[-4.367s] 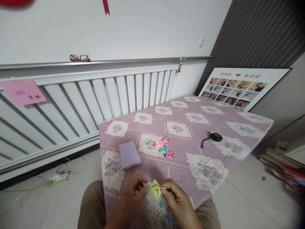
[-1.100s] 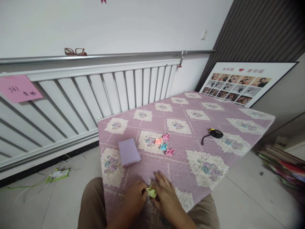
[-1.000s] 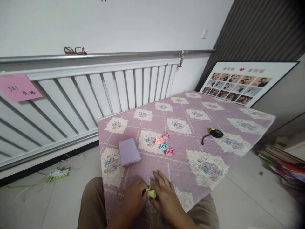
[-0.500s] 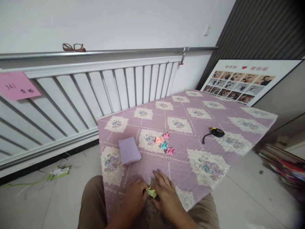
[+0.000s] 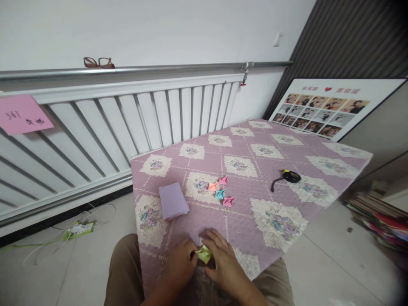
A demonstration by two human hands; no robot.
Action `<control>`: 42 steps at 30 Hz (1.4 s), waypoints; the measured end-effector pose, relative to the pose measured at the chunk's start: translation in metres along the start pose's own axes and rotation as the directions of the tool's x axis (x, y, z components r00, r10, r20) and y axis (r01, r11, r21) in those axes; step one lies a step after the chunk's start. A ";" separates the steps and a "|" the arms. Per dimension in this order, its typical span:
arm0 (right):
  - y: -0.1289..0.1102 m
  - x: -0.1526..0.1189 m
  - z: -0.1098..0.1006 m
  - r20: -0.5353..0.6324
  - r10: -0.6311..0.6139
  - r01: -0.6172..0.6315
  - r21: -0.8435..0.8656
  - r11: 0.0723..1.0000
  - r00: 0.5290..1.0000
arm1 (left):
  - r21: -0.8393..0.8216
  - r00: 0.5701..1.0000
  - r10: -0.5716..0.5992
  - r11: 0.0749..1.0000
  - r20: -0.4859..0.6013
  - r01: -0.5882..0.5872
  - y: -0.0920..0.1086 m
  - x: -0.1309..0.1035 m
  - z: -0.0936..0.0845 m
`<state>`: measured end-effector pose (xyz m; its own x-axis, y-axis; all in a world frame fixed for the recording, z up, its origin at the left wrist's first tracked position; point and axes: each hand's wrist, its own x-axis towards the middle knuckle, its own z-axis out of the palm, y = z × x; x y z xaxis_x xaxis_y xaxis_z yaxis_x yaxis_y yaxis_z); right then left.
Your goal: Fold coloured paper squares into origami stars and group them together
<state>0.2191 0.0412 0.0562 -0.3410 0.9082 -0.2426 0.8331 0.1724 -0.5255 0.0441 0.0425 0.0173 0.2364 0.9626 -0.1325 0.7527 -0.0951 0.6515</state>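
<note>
A small folded piece of yellow-green paper (image 5: 204, 254) is held between my two hands at the near edge of the table. My left hand (image 5: 183, 260) pinches its left end with curled fingers. My right hand (image 5: 221, 257) grips its right side between thumb and fingers. Farther up the cloth lie several little folded paper figures: an orange one (image 5: 213, 186), a blue one (image 5: 219, 194), and pink ones (image 5: 228, 202). To their left rests a stack of lilac paper sheets (image 5: 174, 200).
A purple floral tablecloth (image 5: 207, 216) covers the table. A black tape measure (image 5: 290, 176) with a strap lies at the right. Behind the table stands a white radiator (image 5: 159, 110) with glasses (image 5: 99, 63) on its pipe. A framed photo board (image 5: 318, 110) leans at the back right.
The yellow-green paper has tilted and shows more of its broad face between my hands. My right hand has shifted only slightly. The other paper figures have stayed put.
</note>
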 end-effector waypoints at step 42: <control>0.020 0.006 0.017 -0.078 -0.033 0.035 0.031 0.999 0.996 | -0.039 0.999 0.039 0.998 0.000 -0.039 -0.004 -0.004 0.001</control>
<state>0.2262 0.0435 0.0300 -0.3330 0.9291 -0.1610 0.8068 0.1924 -0.5586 0.0406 0.0385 0.0150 0.2656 0.9581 -0.1070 0.7185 -0.1227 0.6847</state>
